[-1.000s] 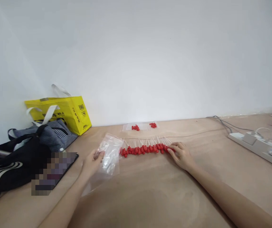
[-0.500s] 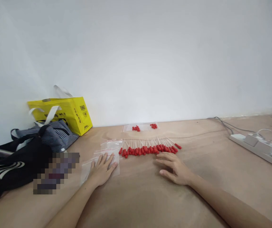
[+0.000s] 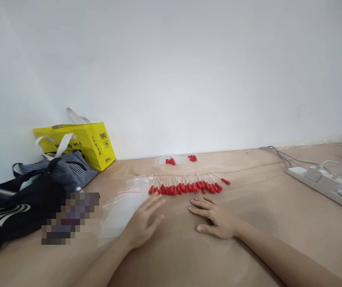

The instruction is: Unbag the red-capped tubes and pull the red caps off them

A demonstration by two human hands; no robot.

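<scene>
A row of droppers [image 3: 188, 187] with red bulbs and thin clear stems lies on the wooden table, bulbs toward me. My left hand [image 3: 143, 221] is open, its fingers stretched toward the row's left end, beside and partly over the clear zip bags [image 3: 118, 217]. It holds nothing. Flat on the table just in front of the row, my right hand [image 3: 215, 219] has its fingers spread and is also without anything in it. Behind the row, by the wall, a clear bag [image 3: 158, 161] has two small groups of red-bulbed droppers [image 3: 192, 158] in or on it.
On the left stand a yellow shopping bag [image 3: 103, 147], a striped bag [image 3: 78, 171] and a black bag [image 3: 24, 215]; a blurred-out patch lies beside them. A white power strip [image 3: 326, 187] with plugs and grey cables [image 3: 281, 154] is on the right. A white wall closes the back.
My left hand has lifted off the zip bags and moved right, toward the droppers. My right hand has shifted slightly left and nearer to me, with its fingers now spread flatter.
</scene>
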